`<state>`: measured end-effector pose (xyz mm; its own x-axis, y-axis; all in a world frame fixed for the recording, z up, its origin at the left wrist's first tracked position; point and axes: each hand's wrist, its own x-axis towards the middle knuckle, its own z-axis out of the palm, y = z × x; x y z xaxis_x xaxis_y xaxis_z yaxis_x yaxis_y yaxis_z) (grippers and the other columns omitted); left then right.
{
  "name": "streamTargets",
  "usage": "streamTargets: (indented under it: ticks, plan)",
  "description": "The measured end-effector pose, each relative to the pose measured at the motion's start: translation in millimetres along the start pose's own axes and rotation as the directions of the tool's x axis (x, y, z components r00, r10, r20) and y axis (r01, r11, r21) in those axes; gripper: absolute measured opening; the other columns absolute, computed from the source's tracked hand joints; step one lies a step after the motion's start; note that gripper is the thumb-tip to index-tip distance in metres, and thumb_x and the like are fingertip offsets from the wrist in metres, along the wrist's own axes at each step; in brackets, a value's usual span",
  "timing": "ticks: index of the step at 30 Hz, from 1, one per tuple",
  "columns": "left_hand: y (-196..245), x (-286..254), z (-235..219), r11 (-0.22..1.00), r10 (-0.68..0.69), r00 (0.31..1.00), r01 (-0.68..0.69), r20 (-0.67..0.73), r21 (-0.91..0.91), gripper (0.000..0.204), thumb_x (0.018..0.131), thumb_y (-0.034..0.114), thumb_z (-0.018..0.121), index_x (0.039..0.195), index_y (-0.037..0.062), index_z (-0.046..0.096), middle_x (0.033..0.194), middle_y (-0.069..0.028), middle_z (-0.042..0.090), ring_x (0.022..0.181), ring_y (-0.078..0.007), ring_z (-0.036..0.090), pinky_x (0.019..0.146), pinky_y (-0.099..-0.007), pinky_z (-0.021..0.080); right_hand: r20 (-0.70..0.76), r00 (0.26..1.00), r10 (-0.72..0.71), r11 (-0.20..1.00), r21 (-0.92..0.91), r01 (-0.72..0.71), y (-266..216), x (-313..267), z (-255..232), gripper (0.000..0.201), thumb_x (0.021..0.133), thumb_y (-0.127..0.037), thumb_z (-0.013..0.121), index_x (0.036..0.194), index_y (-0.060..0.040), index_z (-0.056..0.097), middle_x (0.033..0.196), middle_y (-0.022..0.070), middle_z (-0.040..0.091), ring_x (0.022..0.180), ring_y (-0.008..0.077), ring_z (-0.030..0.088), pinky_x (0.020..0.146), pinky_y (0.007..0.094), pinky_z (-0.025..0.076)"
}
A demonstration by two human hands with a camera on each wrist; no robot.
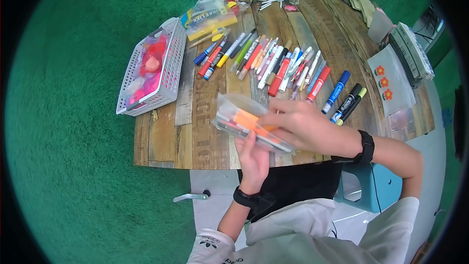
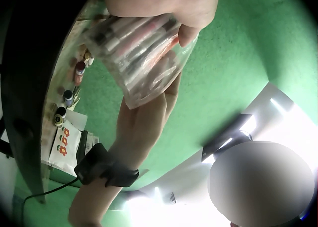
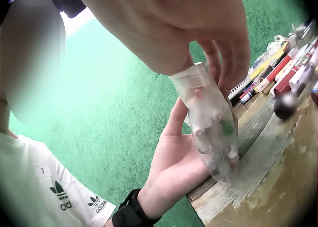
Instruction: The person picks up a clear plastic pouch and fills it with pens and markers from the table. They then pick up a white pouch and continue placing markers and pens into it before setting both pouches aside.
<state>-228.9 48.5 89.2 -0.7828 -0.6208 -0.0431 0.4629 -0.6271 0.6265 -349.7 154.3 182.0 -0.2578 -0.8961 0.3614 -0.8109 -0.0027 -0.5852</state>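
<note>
Clear pouch w/ pens inside (image 1: pixel 229 106) is held up over the near edge of the table, tilted, not resting on the wood. Orange item (image 1: pixel 245 118) shows at its upper side; blur, so can't tell if it's in or out of the plastic. L hand (image 1: pixel 254 162) grips the pouch from below, thumb on the near side, fingers behind. R hand (image 1: pixel 310 127) pinches the upper part, fingers curled round the plastic.

To do it well, I'd say: keep the L grip firm but light, b/c thin plastic likely creases & slips; hold pens parallel, mouth end up, so nothing slides out; work the plastic w/ R fingertips, w/o yanking. Lowering it nearer the tabletop would prob. help if a pen drops.

Table (image 1: pixel 210 151): wood planks, curved near edge, faded lettering. Beyond the pouch, loose pens & markers (image 1: pixel 318 85) lie in an uneven row; white basket (image 1: pixel 170 85) w/ pink & red items at L; yellow/blue packet (image 1: pixel 212 19) behind; sheet w/ 3 red flowers (image 1: pixel 401 95) at R. Teal stool (image 1: pixel 381 193) below table level, R side; green carpet (image 1: pixel 63 117) to the L.
</note>
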Motion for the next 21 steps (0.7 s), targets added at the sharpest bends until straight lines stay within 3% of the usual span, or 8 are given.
streamTargets:
  ticks: [3, 9, 10, 11, 13, 15, 17, 21]
  plan:
    - [-2, 0, -14, 0.997, -0.069, 0.994, 0.071, 0.079, -0.014, 0.053, 0.098, 0.028, 0.054, 0.142, 0.0064, 0.036, 0.137, -0.0126, 0.048, 0.131, -0.0263, 0.044, 0.112, -0.0461, 0.032, 0.034, 0.995, -0.097, 0.993, -0.067, 0.099, -5, -4, 0, 0.021, 0.076, -0.007, 0.068, 0.097, -0.0075, 0.066, 0.085, 0.0099, 0.056, 0.078, 0.0288, 0.064, 0.062, 0.0398, 0.051]
    - [-4, -2, -19, 0.999, -0.035, 0.997, 0.036, 0.067, -0.011, 0.052, 0.098, 0.034, 0.053, 0.139, 0.0054, 0.04, 0.133, -0.0128, 0.051, 0.125, -0.0267, 0.049, 0.109, -0.0452, 0.036, 0.05, 0.993, -0.107, 0.965, -0.234, 0.116, -24, -16, -4, 0.039, 0.078, -0.006, 0.066, 0.116, -0.0141, 0.065, 0.093, 0.0061, 0.054, 0.083, 0.0249, 0.062, 0.064, 0.0381, 0.049]
    - [1, -1, -20, 0.991, -0.083, 0.991, 0.093, 0.101, -0.092, 0.049, 0.097, 0.03, 0.058, 0.138, 0.0098, 0.041, 0.131, -0.009, 0.053, 0.123, -0.0238, 0.05, 0.109, -0.045, 0.036, -0.055, 0.989, -0.138, 0.978, -0.168, 0.127, -22, -18, 1, 0.033, 0.079, -0.009, 0.067, 0.111, -0.0095, 0.062, 0.095, 0.0083, 0.054, 0.084, 0.0265, 0.061, 0.067, 0.0392, 0.049]
    - [4, 1, -23, 0.99, -0.09, 0.99, 0.101, 0.107, -0.102, 0.049, 0.097, 0.03, 0.058, 0.138, 0.0098, 0.041, 0.131, -0.009, 0.053, 0.123, -0.0238, 0.05, 0.109, -0.045, 0.036, -0.051, 0.99, -0.13, 0.977, -0.178, 0.119, -20, -21, 2, 0.033, 0.079, -0.009, 0.067, 0.111, -0.0095, 0.062, 0.095, 0.0083, 0.054, 0.084, 0.0265, 0.061, 0.067, 0.0392, 0.049]
    - [10, 6, -30, 0.983, -0.029, 0.997, 0.04, 0.067, -0.18, 0.049, 0.098, 0.031, 0.056, 0.14, 0.0116, 0.041, 0.132, -0.0073, 0.053, 0.123, -0.0226, 0.05, 0.109, -0.0445, 0.036, -0.167, 0.981, -0.095, 0.988, -0.137, 0.072, -19, -27, -1, 0.022, 0.08, -0.011, 0.068, 0.098, -0.0067, 0.058, 0.096, 0.01, 0.054, 0.084, 0.0281, 0.061, 0.069, 0.0398, 0.05]
    - [18, 14, -36, 0.985, -0.018, 1.0, 0.017, -0.004, -0.171, 0.048, 0.098, 0.032, 0.056, 0.14, 0.0116, 0.041, 0.132, -0.0061, 0.053, 0.123, -0.0219, 0.05, 0.108, -0.0442, 0.037, -0.133, 0.99, -0.038, 0.986, -0.164, 0.015, -13, -31, -15, 0.02, 0.081, -0.014, 0.069, 0.091, -0.0057, 0.054, 0.089, 0.0128, 0.055, 0.082, 0.0311, 0.061, 0.068, 0.0401, 0.05]
    - [23, 18, -40, 0.974, -0.01, 1.0, 0.013, 0.015, -0.228, 0.048, 0.098, 0.032, 0.056, 0.14, 0.0124, 0.041, 0.131, -0.0067, 0.053, 0.122, -0.0224, 0.05, 0.107, -0.0444, 0.037, -0.061, 0.998, 0.023, 0.927, -0.372, -0.044, 10, -29, -33, 0.024, 0.082, -0.017, 0.067, 0.093, -0.0024, 0.052, 0.083, 0.0144, 0.057, 0.082, 0.0334, 0.063, 0.066, 0.0431, 0.051]
    - [19, 13, -38, 0.989, 0.011, 0.997, -0.021, -0.072, -0.143, 0.049, 0.098, 0.031, 0.056, 0.14, 0.0132, 0.041, 0.134, -0.0065, 0.051, 0.123, -0.0227, 0.049, 0.108, -0.0454, 0.038, -0.142, 0.982, 0.128, 0.882, -0.437, -0.178, 75, -12, -77, 0.009, 0.085, -0.011, 0.062, 0.09, -0.0045, 0.065, 0.078, 0.0155, 0.061, 0.084, 0.0359, 0.064, 0.069, 0.0454, 0.05]
